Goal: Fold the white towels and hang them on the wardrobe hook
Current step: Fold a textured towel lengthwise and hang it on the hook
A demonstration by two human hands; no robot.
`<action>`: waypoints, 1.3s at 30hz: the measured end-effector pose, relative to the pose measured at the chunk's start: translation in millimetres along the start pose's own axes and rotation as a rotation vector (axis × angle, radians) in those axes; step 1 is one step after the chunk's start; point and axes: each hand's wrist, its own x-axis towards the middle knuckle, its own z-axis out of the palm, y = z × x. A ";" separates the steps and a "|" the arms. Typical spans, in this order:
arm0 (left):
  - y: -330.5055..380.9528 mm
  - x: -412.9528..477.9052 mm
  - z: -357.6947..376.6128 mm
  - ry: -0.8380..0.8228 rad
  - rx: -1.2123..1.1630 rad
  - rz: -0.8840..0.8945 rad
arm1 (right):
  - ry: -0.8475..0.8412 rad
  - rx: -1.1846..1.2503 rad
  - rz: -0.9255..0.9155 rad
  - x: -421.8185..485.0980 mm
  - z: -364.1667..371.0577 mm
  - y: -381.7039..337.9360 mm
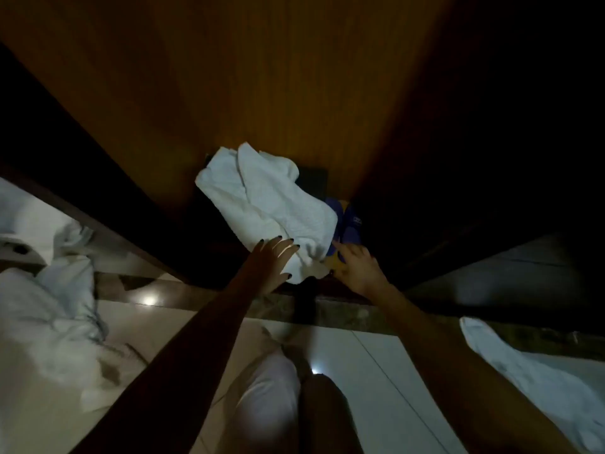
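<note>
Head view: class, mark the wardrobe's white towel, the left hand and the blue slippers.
white towel (pixel 262 198): head view, cloth's middle.
left hand (pixel 270 262): head view, its back.
blue slippers (pixel 352 221): head view, one upper.

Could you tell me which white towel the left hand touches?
The crumpled towel inside the wardrobe, under the left hand; the other towel lies apart at lower right.

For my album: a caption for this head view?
Left hand flat on a crumpled towel in the wardrobe, right hand at its edge.
</note>
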 end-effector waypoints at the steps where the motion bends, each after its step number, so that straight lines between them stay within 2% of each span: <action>1: -2.3 6.5 16.8 -0.013 -0.008 -0.008 | 0.005 0.015 0.015 6.9 18.3 5.0; 5: -16.1 30.0 85.6 0.098 -0.041 0.016 | 0.025 0.068 0.071 49.9 95.9 29.0; 8: -29.9 51.3 121.6 0.252 0.073 0.107 | 0.076 0.149 0.093 85.4 138.7 38.9; 10: -39.7 70.5 140.8 0.286 0.131 0.144 | 0.118 0.176 0.134 104.0 164.1 49.4; 13: -48.9 92.6 153.9 0.337 0.175 0.179 | 0.174 0.281 0.168 120.6 179.8 62.4; 18: -48.0 107.6 131.9 0.351 0.196 0.258 | 0.255 0.455 0.062 117.7 164.7 74.6; 20: -42.0 104.4 109.1 0.323 0.147 0.287 | 0.294 0.517 0.081 104.8 139.2 71.5; 23: -29.1 97.4 55.6 0.306 0.029 0.217 | 0.387 0.565 0.090 79.4 82.3 56.6; 25: -20.2 92.1 8.9 0.315 -0.025 0.134 | 0.423 0.601 0.078 61.2 32.2 40.5; 29: -5.3 71.2 -103.1 0.403 -0.063 0.153 | 0.488 0.637 0.025 29.2 -90.8 -2.7; 31: -0.4 60.3 -170.2 0.447 -0.284 -0.005 | 0.534 0.660 -0.048 11.7 -158.6 -29.5; 33: 2.6 50.8 -238.4 0.420 -0.453 -0.147 | 0.587 0.683 -0.119 -6.9 -224.7 -57.9; 39: 33.6 1.4 -419.7 0.431 -0.770 -0.149 | 0.688 0.618 -0.293 -83.0 -403.2 -140.6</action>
